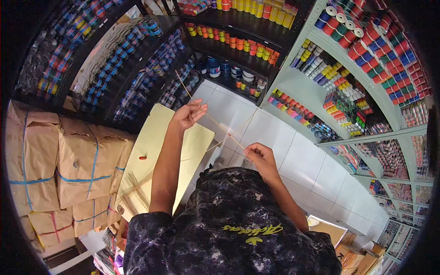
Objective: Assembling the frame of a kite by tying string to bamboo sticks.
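Note:
Two thin wooden sticks [219, 125] cross in front of me, with a small reddish spot where they meet. One runs slanting from the upper left down to my right hand [261, 158], whose thumb and fingers pinch its near end. Farther up the same stick is my left hand [189, 114], its fingers loosely curled around it; the exact grip is partly hidden. The second stick slants from upper right to lower left. On the pale yellow table [190, 133] beside my left forearm lie several loose thin sticks [133, 190] and a small red spool [143, 158].
Brown paper parcels [78, 158] tied with blue cord are stacked at left. Dark shelves [238, 27] with colourful spools stand ahead, and pale green shelves [293, 82] line the right. White floor tiles [293, 160] lie below. Cardboard boxes [353, 256] are at lower right.

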Motion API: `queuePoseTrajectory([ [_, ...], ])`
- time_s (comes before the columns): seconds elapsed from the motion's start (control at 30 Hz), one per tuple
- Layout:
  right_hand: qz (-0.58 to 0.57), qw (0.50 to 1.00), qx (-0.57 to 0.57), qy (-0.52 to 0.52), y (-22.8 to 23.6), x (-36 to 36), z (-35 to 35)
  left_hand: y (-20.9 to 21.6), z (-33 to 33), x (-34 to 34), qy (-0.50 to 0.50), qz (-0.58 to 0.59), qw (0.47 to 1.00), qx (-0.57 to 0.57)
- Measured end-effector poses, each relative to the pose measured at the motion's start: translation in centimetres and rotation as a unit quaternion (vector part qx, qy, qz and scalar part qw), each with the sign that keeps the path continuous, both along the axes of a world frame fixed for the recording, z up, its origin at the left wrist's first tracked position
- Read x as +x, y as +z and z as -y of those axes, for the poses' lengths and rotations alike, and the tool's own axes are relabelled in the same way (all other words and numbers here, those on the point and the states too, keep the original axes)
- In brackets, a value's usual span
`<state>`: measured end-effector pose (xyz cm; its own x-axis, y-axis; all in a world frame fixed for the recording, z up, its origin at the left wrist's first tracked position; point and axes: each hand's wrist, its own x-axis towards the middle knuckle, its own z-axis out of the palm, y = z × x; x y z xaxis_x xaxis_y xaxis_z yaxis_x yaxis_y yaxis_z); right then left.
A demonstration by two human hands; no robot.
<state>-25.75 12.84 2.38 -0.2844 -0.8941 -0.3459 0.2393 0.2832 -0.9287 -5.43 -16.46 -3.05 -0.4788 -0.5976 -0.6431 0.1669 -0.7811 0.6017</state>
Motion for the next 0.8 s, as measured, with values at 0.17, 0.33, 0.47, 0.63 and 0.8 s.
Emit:
queuePoseTrajectory([
  [0.17,-0.010,1.000,0.015,0.006,0.0,-0.1,0.0,-0.3,0.3,0.3,-0.001,-0.016,1.000,0.011],
  [0.33,-0.009,1.000,0.007,0.007,0.0,0.0,0.2,-0.5,0.4,0.5,-0.005,-0.038,0.999,0.017],
  [0.47,-0.002,1.000,0.003,0.009,-0.1,0.0,0.3,-1.1,0.3,1.0,0.012,-0.072,0.997,0.015],
  [0.63,-0.015,1.000,0.000,0.000,-0.4,-0.1,0.4,0.3,0.1,0.7,-0.013,-0.063,0.997,0.035],
  [0.8,-0.014,1.000,0.002,-0.009,-0.6,0.1,0.6,1.0,0.6,1.0,0.011,0.037,0.999,0.005],
])
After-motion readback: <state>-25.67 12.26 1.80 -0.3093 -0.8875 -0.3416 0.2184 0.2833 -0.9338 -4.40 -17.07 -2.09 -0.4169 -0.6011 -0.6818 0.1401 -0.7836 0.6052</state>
